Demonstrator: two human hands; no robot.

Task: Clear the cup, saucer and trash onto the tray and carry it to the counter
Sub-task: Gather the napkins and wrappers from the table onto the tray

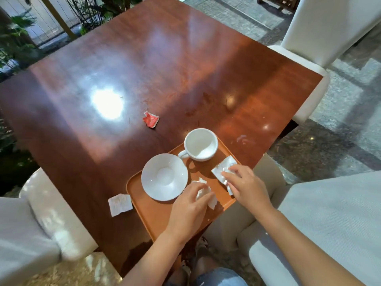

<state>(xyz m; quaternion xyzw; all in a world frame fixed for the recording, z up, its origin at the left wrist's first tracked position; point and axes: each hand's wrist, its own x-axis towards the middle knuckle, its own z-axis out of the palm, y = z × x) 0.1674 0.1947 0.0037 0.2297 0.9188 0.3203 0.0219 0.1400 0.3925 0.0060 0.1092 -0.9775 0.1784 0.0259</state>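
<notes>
- Orange tray (156, 215) at table's (103, 131) 5 o'clock corner; cup (201, 144) and saucer (164, 176) on it, cup at saucer's 1 o'clock.
- Left hand (189, 209) fingers pinching crumpled napkin (204, 191) over tray.
- Right hand (246, 185) fingertips pressing silver wrapper (221, 168) at tray's 2 o'clock.
- Receipt (120, 204) on table, touching tray's 9 o'clock edge; red wrapper (151, 120) at cup's 11 o'clock, well apart.

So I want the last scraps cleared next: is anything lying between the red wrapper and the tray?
Nothing visible does. The red wrapper lies alone on the bare table; the wood between it and the tray is clear. The cup and saucer occupy the tray's far side.
</notes>
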